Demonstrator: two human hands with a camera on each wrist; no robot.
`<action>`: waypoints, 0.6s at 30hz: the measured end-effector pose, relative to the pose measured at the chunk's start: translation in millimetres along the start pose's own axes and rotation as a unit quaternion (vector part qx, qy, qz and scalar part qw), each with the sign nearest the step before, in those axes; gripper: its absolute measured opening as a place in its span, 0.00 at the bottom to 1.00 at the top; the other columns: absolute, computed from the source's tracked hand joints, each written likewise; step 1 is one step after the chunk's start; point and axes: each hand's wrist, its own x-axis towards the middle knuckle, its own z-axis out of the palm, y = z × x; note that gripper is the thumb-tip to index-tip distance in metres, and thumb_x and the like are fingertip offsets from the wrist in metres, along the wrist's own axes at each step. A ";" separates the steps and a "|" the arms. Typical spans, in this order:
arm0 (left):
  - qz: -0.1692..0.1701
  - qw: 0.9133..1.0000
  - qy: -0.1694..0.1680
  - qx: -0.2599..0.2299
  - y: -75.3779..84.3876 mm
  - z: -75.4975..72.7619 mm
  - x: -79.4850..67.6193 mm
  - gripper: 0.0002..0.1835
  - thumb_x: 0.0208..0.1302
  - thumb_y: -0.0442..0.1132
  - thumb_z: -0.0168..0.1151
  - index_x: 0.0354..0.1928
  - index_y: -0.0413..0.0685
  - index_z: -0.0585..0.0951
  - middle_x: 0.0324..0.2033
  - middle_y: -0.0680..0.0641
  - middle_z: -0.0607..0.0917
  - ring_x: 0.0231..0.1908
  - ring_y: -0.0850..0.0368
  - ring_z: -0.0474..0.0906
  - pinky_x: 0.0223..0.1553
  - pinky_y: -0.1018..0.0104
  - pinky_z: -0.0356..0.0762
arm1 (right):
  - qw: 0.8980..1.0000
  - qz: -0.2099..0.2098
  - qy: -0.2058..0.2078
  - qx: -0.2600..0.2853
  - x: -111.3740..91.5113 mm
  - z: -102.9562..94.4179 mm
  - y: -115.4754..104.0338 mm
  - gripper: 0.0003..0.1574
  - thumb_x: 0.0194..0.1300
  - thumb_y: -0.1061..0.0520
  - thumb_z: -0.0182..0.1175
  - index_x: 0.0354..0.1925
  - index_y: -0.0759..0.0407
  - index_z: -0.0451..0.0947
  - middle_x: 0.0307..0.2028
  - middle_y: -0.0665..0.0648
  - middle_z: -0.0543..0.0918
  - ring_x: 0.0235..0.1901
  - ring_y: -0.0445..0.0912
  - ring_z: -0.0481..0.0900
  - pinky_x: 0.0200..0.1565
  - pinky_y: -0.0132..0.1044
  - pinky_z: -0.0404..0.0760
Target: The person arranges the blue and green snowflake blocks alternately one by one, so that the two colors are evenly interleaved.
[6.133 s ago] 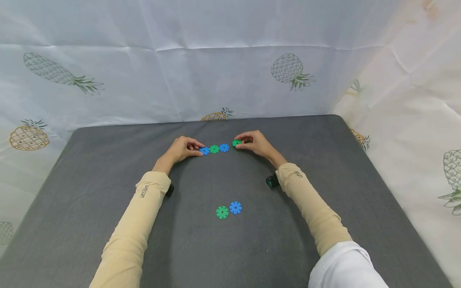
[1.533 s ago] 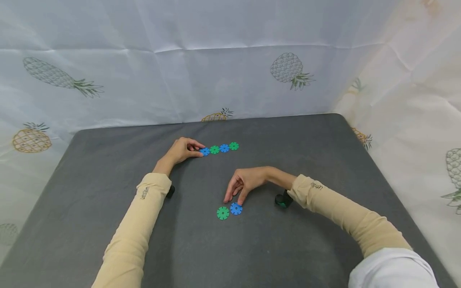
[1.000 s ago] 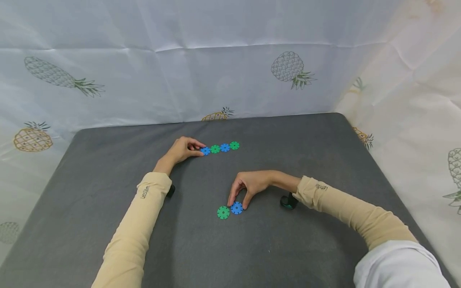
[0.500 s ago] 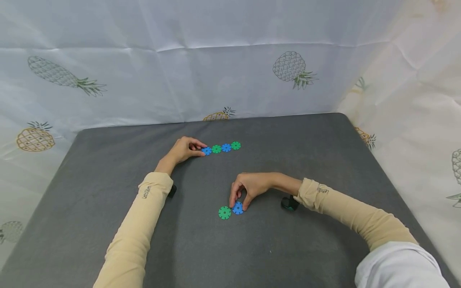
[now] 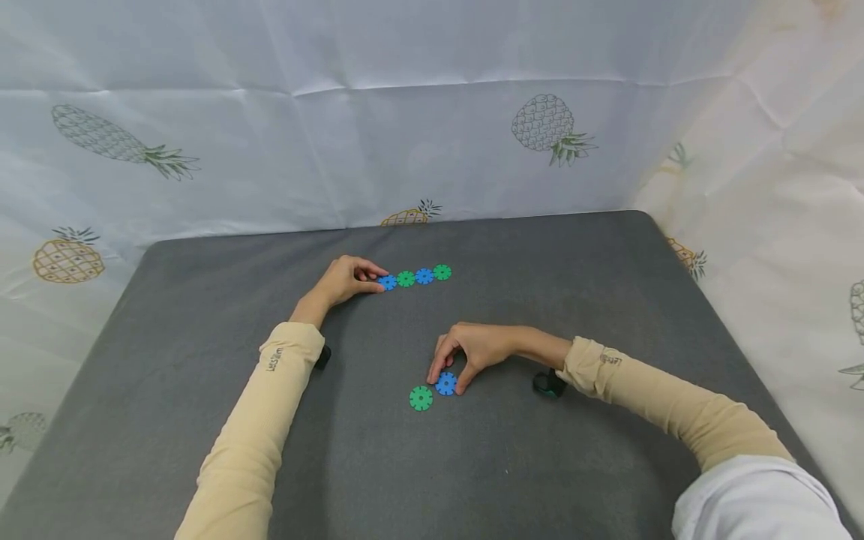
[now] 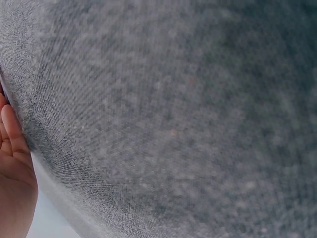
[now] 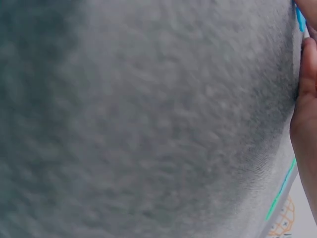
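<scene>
Blue disc [image 5: 445,388], near the middle of the table [image 5: 378,465], is pinched between thumb and fingers of the right hand [image 5: 481,345]; whether it touches the tabletop is unclear. Farther off, the left hand [image 5: 340,280] grips the left-end disc [image 5: 388,283] of a row [image 5: 424,277], partly hiding it. Wrist views cut off both hands.

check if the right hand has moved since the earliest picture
Yes: the right hand has moved away from the far edge of the grey table, to the nearer blue disc.
</scene>
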 end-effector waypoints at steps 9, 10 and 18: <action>0.002 1.000 0.001 0.000 -0.9 -2.0 -0.1 0.15 0.57 0.37 0.71 0.47 0.42 0.86 0.33 0.46 0.82 0.26 0.56 0.71 0.30 0.65 0.67 | 0.998 -0.005 0.055 0.007 -5.1 8.2 -1.1 0.16 0.55 0.59 0.72 0.44 0.58 0.84 0.42 0.51 0.85 0.44 0.40 0.79 0.48 0.35 0.77; 0.000 1.000 0.000 0.000 -1.1 -1.9 -0.2 0.15 0.57 0.37 0.70 0.47 0.42 0.86 0.33 0.46 0.82 0.26 0.56 0.71 0.30 0.65 0.67 | 0.998 -0.004 0.060 0.012 -5.4 8.7 -1.5 0.16 0.55 0.60 0.72 0.44 0.59 0.84 0.42 0.52 0.85 0.44 0.41 0.79 0.48 0.36 0.77; 0.003 1.000 -0.002 -0.003 -0.2 -0.8 0.0 0.15 0.57 0.37 0.71 0.47 0.42 0.86 0.33 0.46 0.82 0.27 0.56 0.71 0.31 0.65 0.67 | 0.994 0.009 0.102 0.036 -10.4 7.6 -13.8 0.16 0.55 0.70 0.68 0.45 0.69 0.83 0.43 0.61 0.85 0.43 0.50 0.82 0.48 0.42 0.79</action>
